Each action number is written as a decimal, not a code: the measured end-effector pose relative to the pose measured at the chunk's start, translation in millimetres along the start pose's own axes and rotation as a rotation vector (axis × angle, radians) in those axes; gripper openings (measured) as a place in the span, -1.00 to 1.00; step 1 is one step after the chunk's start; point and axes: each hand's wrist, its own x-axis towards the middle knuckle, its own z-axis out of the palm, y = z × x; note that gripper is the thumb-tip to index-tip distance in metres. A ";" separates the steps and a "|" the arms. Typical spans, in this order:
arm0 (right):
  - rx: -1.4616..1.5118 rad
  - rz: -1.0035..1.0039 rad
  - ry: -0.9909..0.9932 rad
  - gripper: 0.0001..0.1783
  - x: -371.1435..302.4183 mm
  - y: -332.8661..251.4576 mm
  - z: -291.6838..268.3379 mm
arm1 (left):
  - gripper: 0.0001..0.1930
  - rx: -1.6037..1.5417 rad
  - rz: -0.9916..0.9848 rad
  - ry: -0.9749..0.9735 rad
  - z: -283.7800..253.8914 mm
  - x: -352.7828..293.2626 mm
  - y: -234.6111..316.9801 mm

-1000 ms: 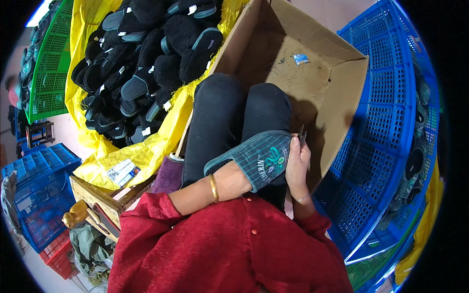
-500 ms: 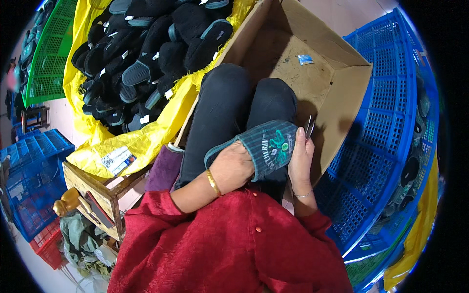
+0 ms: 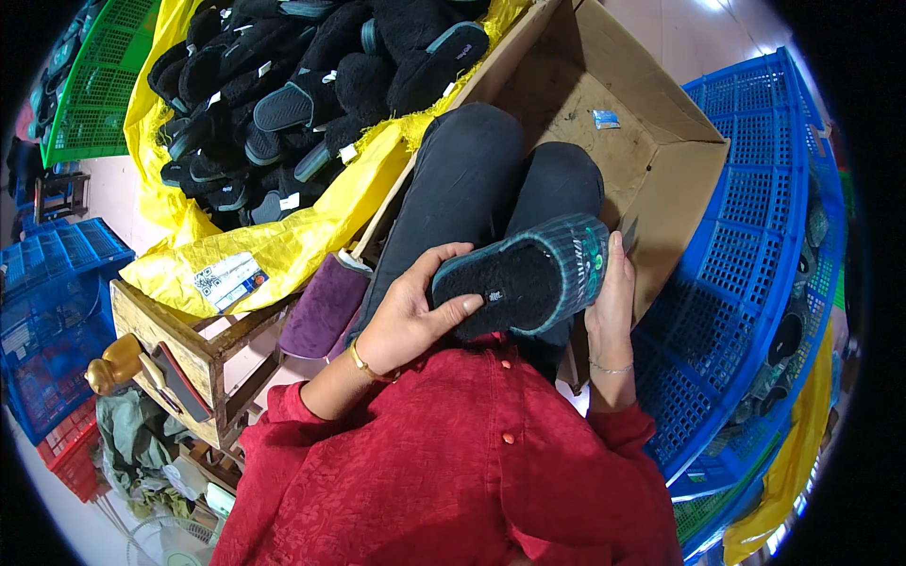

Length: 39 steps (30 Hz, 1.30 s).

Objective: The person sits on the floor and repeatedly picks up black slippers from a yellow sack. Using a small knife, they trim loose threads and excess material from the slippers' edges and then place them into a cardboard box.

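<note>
I hold a dark slipper (image 3: 528, 278) with a green striped strap and a fuzzy black footbed over my lap, footbed facing up. My left hand (image 3: 415, 307) grips its heel end, thumb across the footbed. My right hand (image 3: 613, 292) holds the toe end by the strap, and a small dark tool (image 3: 629, 231) sticks up from that hand's fingers. My legs in black trousers (image 3: 472, 179) stretch forward under the slipper into an open cardboard box (image 3: 661, 151).
A yellow sack (image 3: 283, 245) at the left holds several dark slippers (image 3: 311, 85). A purple cushion (image 3: 321, 307) lies beside a wooden stool (image 3: 179, 349). Blue plastic crates (image 3: 755, 283) stand at the right and a blue crate (image 3: 47, 302) far left. A green crate (image 3: 104, 85) sits top left.
The slipper has been turned over: its striped strap faced up before, and its fuzzy footbed shows now. My left hand shifted from on top to gripping the heel.
</note>
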 end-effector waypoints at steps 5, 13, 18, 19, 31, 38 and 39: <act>0.030 0.008 0.043 -0.55 -4.2 -2.9 5.5 | -0.57 -0.087 -0.044 -0.076 -7.1 1.6 8.4; -0.013 -0.027 0.064 -0.57 -11.2 -4.8 6.4 | -0.59 -0.017 0.042 -0.102 -17.7 9.0 -4.2; -0.028 -0.031 0.126 -0.55 -13.6 1.2 6.1 | -0.59 0.011 0.082 -0.128 -17.5 8.0 0.0; -0.037 -0.034 0.097 -0.54 -12.9 4.5 -0.8 | -0.60 0.013 0.080 -0.131 -18.0 7.8 0.6; -0.534 -0.689 -0.071 -0.60 -78.5 -26.1 -15.6 | -0.64 0.320 0.095 0.118 -4.1 -15.8 -17.7; -1.412 -0.754 -0.510 -0.63 -111.7 -31.2 57.1 | -0.74 0.742 0.522 0.239 -13.9 -3.8 -24.5; -1.474 -0.760 -0.489 -0.64 -111.7 -30.7 58.8 | -0.77 0.717 0.531 0.285 -10.6 -1.5 -24.1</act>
